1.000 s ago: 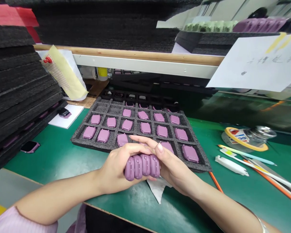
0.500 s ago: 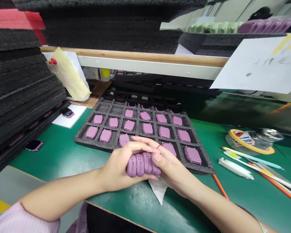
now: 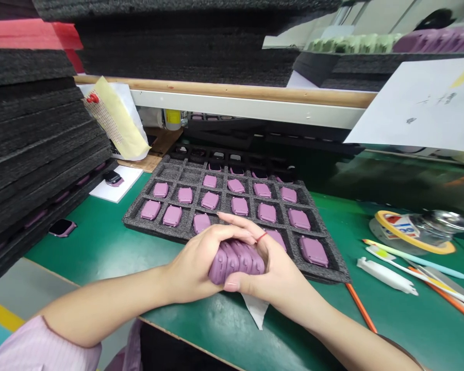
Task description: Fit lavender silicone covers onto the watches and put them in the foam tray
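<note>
Several purple watch cases (image 3: 237, 260) stand side by side in a row between my two hands, just in front of the tray. My left hand (image 3: 189, 265) is closed around the row from the left, its palm against the end case. From the right, my right hand (image 3: 282, 270) curls around the same cases, thumb across their lower front and fingers over the back. My palms and fingers hide parts of them. Behind is a dark foam tray (image 3: 154, 226) with purple watch cases in many compartments; my hands cover part of its front row.
A white cloth or tissue (image 3: 256, 310) lies below my hands. At left are foam tray stacks (image 3: 34, 129), a watch (image 3: 62, 228) and a watch on white paper (image 3: 124, 185). A glass jar (image 3: 421, 229), pens (image 3: 421, 260) and a white tube (image 3: 386, 275) lie right. A shelf (image 3: 232, 105) crosses above.
The row of watch cases has turned and tilted in my hands. My right thumb has moved down and left across the front of the cases. The view has shifted slightly.
</note>
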Motion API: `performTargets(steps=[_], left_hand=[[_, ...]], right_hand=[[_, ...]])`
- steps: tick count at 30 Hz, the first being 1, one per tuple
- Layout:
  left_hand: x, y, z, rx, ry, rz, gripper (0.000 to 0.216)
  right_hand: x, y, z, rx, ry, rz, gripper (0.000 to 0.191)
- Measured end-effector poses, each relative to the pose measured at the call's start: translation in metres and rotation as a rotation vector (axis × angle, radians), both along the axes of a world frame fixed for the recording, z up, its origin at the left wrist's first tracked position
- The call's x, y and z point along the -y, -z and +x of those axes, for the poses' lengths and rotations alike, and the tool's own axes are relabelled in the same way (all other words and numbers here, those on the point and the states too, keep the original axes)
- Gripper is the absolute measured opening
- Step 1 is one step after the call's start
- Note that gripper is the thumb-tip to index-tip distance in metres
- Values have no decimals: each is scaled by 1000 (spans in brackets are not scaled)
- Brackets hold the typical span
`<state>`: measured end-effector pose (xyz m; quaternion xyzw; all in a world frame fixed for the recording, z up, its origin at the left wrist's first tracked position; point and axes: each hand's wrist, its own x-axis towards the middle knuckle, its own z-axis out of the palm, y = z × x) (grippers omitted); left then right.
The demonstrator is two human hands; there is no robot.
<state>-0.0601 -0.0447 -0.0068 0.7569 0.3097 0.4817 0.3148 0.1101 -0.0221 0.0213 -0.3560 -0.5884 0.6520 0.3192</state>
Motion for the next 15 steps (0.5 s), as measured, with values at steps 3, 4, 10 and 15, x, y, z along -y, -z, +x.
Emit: performTargets(steps=[3, 4, 10, 15], left_hand=[[-5, 4, -1, 24, 14, 119, 55], [-6, 7, -1, 36, 17, 165, 58], [-7, 12, 1, 9, -12, 207, 75], [0, -4, -1, 17, 150, 30, 86]], right_hand=[[4, -3, -2, 16, 44, 75, 96], [5, -3, -2, 15, 55, 98, 96], [12, -1, 1, 39, 127, 323, 99], [7, 2, 7, 93, 180, 515, 98]])
